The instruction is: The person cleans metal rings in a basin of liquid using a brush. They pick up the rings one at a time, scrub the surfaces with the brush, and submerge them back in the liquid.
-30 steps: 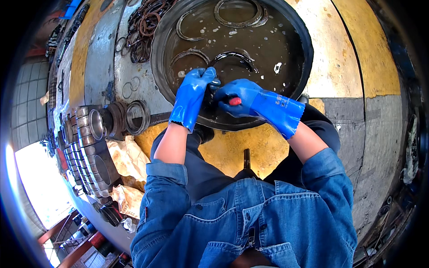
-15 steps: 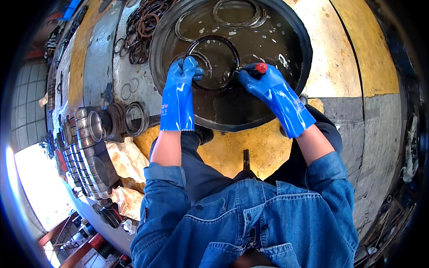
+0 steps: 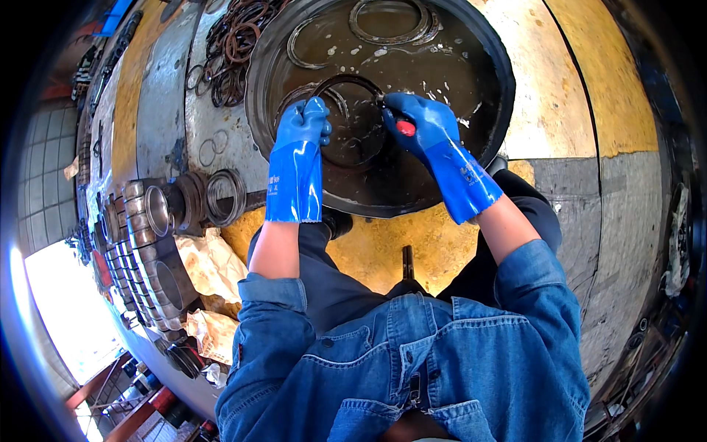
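Both my hands wear long blue rubber gloves and work over a round dark basin (image 3: 255,88) of murky liquid. My left hand (image 3: 300,124) is closed on the left side of a dark, wet ring (image 3: 346,78), which is tilted over the liquid. In my right hand (image 3: 428,121) is a red-handled tool (image 3: 405,128), its dark end against the ring's upper right edge. The glove hides most of the tool, so its kind is unclear. Pale metal rings (image 3: 390,41) lie in the liquid at the far side, and others are partly submerged near my left hand.
A pile of brown and black rings (image 3: 239,44) lies left of the basin. Stacked metal sleeves (image 3: 143,250) stand at the left, beside crumpled brown paper (image 3: 210,261). Two thin rings (image 3: 213,146) lie on the worn metal floor plates. My knees flank the basin's near side.
My right hand has moved left and slightly up, taking the red-handled tool along the ring to its upper right. The ring has tilted lower. My left hand stays nearly in place.
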The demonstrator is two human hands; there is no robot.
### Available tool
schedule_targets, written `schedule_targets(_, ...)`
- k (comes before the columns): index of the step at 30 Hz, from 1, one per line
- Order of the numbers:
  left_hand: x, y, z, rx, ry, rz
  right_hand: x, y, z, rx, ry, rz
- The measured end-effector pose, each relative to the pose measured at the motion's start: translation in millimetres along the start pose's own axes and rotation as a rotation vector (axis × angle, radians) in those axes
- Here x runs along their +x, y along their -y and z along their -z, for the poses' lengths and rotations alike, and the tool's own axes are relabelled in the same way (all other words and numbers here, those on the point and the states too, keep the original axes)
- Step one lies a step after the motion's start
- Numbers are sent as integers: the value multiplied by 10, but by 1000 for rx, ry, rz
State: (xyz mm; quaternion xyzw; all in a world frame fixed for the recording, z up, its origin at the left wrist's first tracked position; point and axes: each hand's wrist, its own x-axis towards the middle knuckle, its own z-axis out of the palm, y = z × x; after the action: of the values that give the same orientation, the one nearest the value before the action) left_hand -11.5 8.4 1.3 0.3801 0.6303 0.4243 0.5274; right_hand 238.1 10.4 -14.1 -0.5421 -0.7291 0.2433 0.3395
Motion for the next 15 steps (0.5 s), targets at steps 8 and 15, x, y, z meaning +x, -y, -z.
schedule_targets(8,86,24,150,42,-91,60,200,-282,166,19,176,-548)
schedule_targets(15,-115,-119,-134,182,-40,46,256,55,249,502,51,-50)
